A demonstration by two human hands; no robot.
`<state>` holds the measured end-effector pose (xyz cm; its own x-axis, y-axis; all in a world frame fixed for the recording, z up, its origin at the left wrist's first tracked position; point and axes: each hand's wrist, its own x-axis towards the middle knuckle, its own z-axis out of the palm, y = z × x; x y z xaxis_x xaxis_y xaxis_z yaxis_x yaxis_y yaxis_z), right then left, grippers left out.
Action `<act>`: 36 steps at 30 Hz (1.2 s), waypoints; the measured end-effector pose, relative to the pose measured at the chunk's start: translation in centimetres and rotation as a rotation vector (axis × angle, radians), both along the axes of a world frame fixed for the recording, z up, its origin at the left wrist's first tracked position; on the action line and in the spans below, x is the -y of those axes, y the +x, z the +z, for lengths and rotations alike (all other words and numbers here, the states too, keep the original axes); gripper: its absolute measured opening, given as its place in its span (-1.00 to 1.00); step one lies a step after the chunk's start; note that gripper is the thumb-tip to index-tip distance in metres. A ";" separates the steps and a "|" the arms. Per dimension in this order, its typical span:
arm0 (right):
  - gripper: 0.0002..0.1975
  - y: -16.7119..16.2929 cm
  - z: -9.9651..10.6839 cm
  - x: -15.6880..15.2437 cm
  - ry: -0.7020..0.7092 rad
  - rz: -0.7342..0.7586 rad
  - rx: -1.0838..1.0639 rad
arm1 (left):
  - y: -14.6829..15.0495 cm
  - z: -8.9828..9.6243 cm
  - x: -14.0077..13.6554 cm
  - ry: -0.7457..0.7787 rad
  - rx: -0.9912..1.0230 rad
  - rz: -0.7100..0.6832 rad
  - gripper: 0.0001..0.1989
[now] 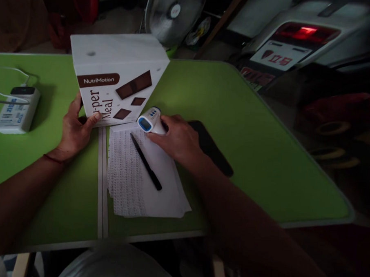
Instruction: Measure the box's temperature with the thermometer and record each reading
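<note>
My left hand (78, 127) grips the lower left corner of a white cardboard box (115, 53) printed "NutriMotion", its thumb lying on the front face and the other fingers partly hidden behind. The box looks tilted. Closed around the handle of a white and blue infrared thermometer (151, 122) is my right hand (180, 138), near the box's lower right corner. Below the two hands lies a stack of papers (167, 195), covered with handwriting on its left half. A black pen (145, 161) rests diagonally across the sheets. Partly behind my right wrist is a dark phone-like slab (215, 150).
The green folding table (264, 158) has a pale seam (101, 184) left of the papers. A white power strip (17, 110) with cables sits at the left. Beyond the far edge stand a fan (175, 15) and a vehicle with a red light (308, 31).
</note>
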<state>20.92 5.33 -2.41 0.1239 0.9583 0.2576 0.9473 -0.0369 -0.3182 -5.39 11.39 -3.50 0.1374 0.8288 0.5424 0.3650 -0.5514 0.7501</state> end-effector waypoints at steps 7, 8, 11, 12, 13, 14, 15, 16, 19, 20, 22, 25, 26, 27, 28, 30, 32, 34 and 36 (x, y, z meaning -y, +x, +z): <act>-0.76 -1.7 0.3 2.6 0.280 0.389 -0.059 | 0.1 -0.6 0.0 0.047 0.114 0.019 -0.51; -0.76 -2.0 0.2 2.9 0.223 0.425 -0.062 | 0.2 -0.4 0.2 0.109 0.111 0.084 -0.54; -0.74 -2.6 0.0 3.4 0.063 0.469 -0.034 | 0.8 0.6 1.8 0.350 0.053 0.157 -0.64; -0.72 -2.7 -0.1 3.3 0.046 0.477 -0.049 | 1.1 1.1 2.6 0.447 0.028 0.115 -0.66; -0.71 -2.6 -0.1 3.2 0.059 0.490 -0.090 | 1.4 1.5 3.4 0.473 -0.080 -0.015 -0.76; -0.71 -2.6 -0.1 3.0 0.094 0.503 -0.158 | 1.7 1.8 4.3 0.473 -0.238 -0.173 -0.87; -0.72 -2.5 0.0 2.8 0.139 0.506 -0.250 | 2.0 2.1 5.2 0.480 -0.417 -0.272 -0.89; -0.74 -2.4 0.0 2.7 0.182 0.494 -0.363 | 2.3 2.3 6.1 0.439 -0.615 -0.296 -0.82; -0.77 -2.3 0.4 2.4 0.200 0.419 -0.752 | 3.1 2.6 8.4 0.288 -1.059 -0.253 -0.54; -0.77 -2.4 0.5 2.4 0.170 0.402 -0.873 | 3.4 2.6 8.9 0.246 -1.150 -0.241 -0.46; -0.73 -2.8 0.6 2.4 0.101 0.415 -1.081 | 4.1 2.9 9.9 0.177 -1.260 -0.221 -0.37; -0.67 -3.8 0.5 2.4 0.072 0.483 -1.281 | 4.8 3.4 10.8 0.118 -1.335 -0.222 -0.38; -0.72 -4.1 0.5 2.5 0.079 0.505 -1.310 | 4.9 3.5 11.0 0.114 -1.344 -0.226 -0.40; -0.76 -4.4 0.4 2.5 0.087 0.519 -1.315 | 5.0 3.5 11.2 0.114 -1.350 -0.235 -0.41; -0.76 -4.6 0.3 2.5 0.089 0.515 -1.296 | 5.0 3.6 11.3 0.115 -1.357 -0.242 -0.41; -0.73 -5.0 0.1 2.5 0.077 0.454 -1.211 | 5.1 3.6 11.4 0.118 -1.370 -0.248 -0.40; -0.79 -5.1 -0.2 2.5 0.072 0.367 -1.101 | 5.1 3.6 11.4 0.104 -1.390 -0.250 -0.38; -0.86 -5.0 -0.5 2.2 0.076 0.315 -1.015 | 5.2 3.8 11.3 0.064 -1.420 -0.254 -0.34; -0.89 -4.8 -0.8 2.0 0.080 0.305 -0.947 | 5.3 4.0 11.3 0.025 -1.444 -0.262 -0.31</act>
<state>16.17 3.37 -3.23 0.0634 0.9674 0.2451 0.2674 0.2201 -0.9381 -0.09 0.08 0.46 0.7032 0.6878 -0.1804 0.6632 -0.7259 -0.1822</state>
